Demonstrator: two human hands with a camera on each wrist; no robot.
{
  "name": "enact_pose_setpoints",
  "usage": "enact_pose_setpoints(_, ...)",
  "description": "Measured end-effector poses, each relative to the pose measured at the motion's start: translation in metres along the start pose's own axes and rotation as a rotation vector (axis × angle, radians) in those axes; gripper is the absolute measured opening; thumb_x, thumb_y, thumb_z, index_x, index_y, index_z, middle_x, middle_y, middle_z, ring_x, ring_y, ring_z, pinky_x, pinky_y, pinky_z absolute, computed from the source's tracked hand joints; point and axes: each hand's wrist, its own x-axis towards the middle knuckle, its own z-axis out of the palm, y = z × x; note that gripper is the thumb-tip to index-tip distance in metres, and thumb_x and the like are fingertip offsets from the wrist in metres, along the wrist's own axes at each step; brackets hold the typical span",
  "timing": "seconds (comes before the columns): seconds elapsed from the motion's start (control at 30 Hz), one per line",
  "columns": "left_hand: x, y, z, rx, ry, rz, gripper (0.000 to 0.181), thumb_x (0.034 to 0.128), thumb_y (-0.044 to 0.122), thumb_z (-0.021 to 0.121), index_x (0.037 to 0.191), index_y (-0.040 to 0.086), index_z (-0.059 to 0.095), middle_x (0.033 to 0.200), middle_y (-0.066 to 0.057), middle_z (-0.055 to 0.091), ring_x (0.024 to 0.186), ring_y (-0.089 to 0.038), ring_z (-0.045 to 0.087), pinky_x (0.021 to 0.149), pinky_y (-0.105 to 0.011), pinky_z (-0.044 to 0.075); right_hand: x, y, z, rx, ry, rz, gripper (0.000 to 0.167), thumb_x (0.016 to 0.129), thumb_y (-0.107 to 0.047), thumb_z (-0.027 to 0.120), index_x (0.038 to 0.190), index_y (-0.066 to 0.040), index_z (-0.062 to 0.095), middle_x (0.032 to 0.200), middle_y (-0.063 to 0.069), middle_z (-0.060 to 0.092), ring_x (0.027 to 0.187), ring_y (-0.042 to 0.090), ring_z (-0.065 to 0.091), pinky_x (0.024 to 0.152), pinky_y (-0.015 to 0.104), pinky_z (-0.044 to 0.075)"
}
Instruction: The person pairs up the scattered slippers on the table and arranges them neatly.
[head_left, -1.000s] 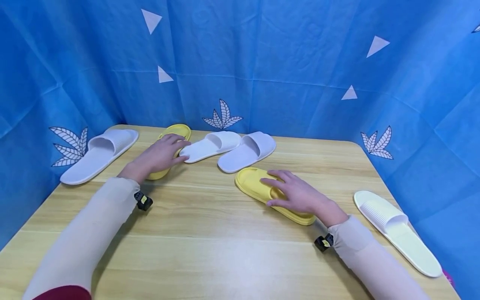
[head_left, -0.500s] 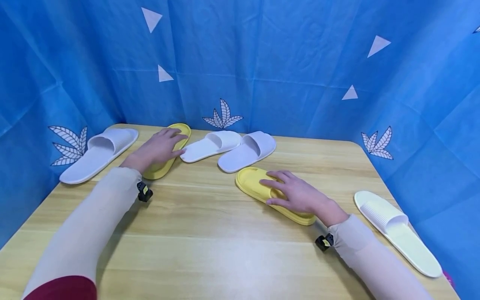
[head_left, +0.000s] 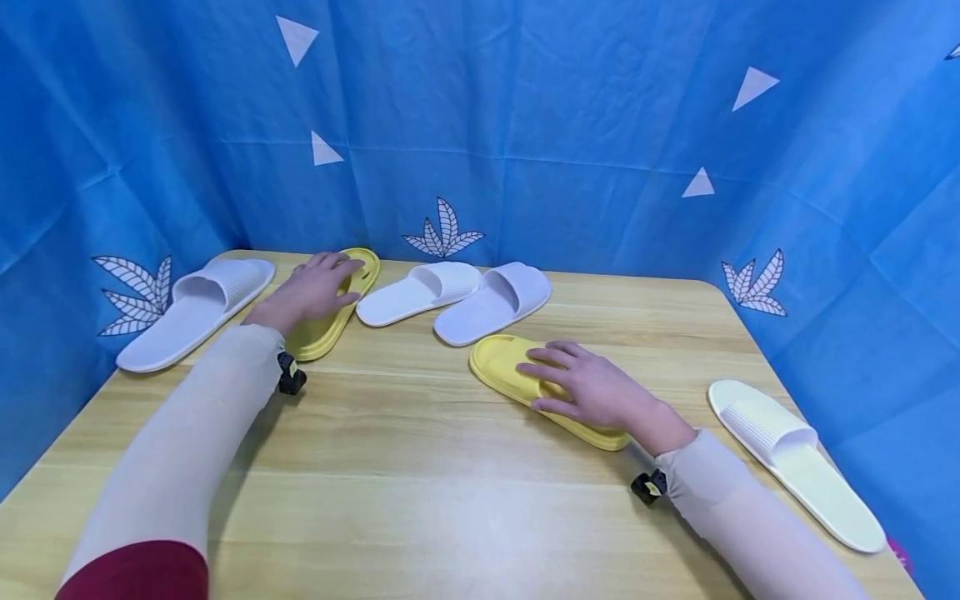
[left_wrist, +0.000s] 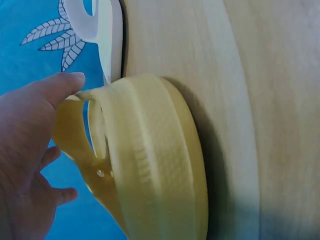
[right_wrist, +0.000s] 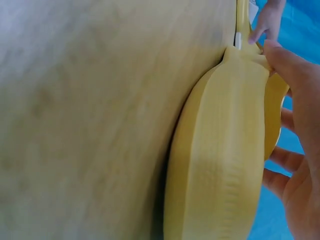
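Toward the back left in the head view, my left hand (head_left: pixel 311 290) hangs over a yellow slipper (head_left: pixel 321 337) and hides its middle. In the left wrist view, the thumb is by the edge of that slipper's strap (left_wrist: pixel 150 160), and the fingers are loosely spread beyond it. Right of centre, my right hand (head_left: pixel 588 387) lies over a second yellow slipper (head_left: pixel 498 362), fingers spread across its strap. The right wrist view shows thumb and fingers on either side of this slipper's strap (right_wrist: pixel 225 140); whether they press on it I cannot tell.
Two white slippers lie touching at the back: one flat white slipper (head_left: pixel 393 302) and a faintly lilac slipper (head_left: pixel 474 321). Another white slipper (head_left: pixel 180 325) is at the far left, and a cream slipper (head_left: pixel 817 492) near the table's right edge. Blue curtains (head_left: pixel 570 125) surround the wooden table (head_left: pixel 420 517).
My left hand has shifted left and slightly back, away from the white slipper beside it, uncovering more of the left yellow slipper. The right hand and all slippers stay in place.
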Motion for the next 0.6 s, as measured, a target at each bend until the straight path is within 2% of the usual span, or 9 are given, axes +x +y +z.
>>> enact_pose_setpoints(0.17,0.001,-0.004,0.002,-0.052,-0.014,-0.01,0.064,0.0992,0.037,0.057,0.152,0.011,0.031,0.153,-0.022,0.027,0.14,-0.046,0.019,0.109,-0.066,0.021,0.0,0.0,-0.001,0.026,-0.019,0.019,0.055,0.096,-0.052,0.056,0.144,-0.025,0.051,0.145,0.004,0.049,0.133,0.033,0.042,0.109,0.048,0.036)
enact_pose_setpoints(0.37,0.0,-0.008,0.004,-0.119,-0.01,-0.014,0.062,0.0997,0.041,0.054,0.15,0.011,0.034,0.155,-0.022,0.025,0.14,-0.047,0.02,0.113,-0.062,0.019,0.0,0.0,-0.003,0.058,-0.044,0.062,0.056,0.097,-0.055,0.052,0.144,-0.026,0.051,0.147,0.002,0.048,0.134,0.031,0.041,0.109,0.047,0.035)
enact_pose_setpoints(0.6,0.001,-0.012,0.009,-0.15,0.026,0.007,0.059,0.1001,0.04,0.054,0.149,0.012,0.037,0.154,-0.02,0.029,0.139,-0.046,0.024,0.112,-0.06,0.021,0.0,-0.001,-0.004,0.082,-0.054,0.092,0.056,0.097,-0.056,0.05,0.145,-0.027,0.05,0.148,0.001,0.046,0.136,0.029,0.039,0.11,0.047,0.034)
